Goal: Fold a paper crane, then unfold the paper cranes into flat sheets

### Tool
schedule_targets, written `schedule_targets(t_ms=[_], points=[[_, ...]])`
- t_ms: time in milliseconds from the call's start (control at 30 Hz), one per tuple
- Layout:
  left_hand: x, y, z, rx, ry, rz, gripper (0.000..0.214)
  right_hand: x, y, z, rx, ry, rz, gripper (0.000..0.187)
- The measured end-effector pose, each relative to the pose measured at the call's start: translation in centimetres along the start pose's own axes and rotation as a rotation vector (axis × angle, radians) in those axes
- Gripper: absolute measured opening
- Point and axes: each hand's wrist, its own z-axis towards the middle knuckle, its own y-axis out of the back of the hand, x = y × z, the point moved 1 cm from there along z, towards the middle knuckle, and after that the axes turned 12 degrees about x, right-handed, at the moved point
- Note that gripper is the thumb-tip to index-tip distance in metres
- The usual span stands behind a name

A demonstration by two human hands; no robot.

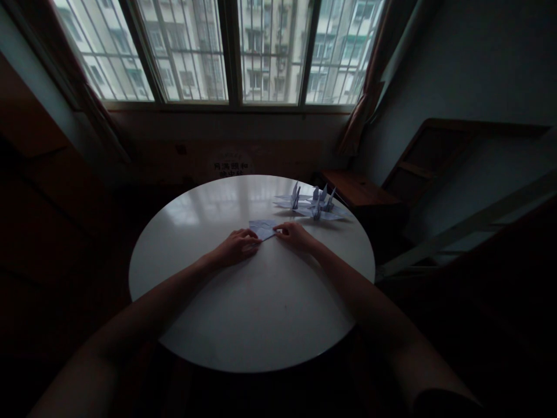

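Observation:
A small folded sheet of pale paper lies on the white round table, between my two hands. My left hand has its fingertips on the paper's left and near edge, thumb and fingers closed in on it. On the other side, my right hand pinches the right corner with thumb and forefinger, the other fingers curled. Crease lines show faintly across the paper. Beyond my right hand stand several folded paper cranes, grouped close together with wings spread.
A barred window fills the far wall, with curtains at its sides. Right of the table is a low brown wooden cabinet. A printed box stands under the window. The room is dim.

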Motion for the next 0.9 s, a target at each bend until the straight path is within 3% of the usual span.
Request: schedule_targets(t_ms=[700,900], points=[[-0.8,0.5,0.0,-0.007,0.008,-0.037,0.025,-0.3,-0.2,0.1,-0.007,0.005,0.100,0.021],[-1.1,0.4,0.0,-0.018,-0.014,-0.044,0.023,-0.2,-0.3,0.2,-0.027,-0.033,0.047,0.030]])
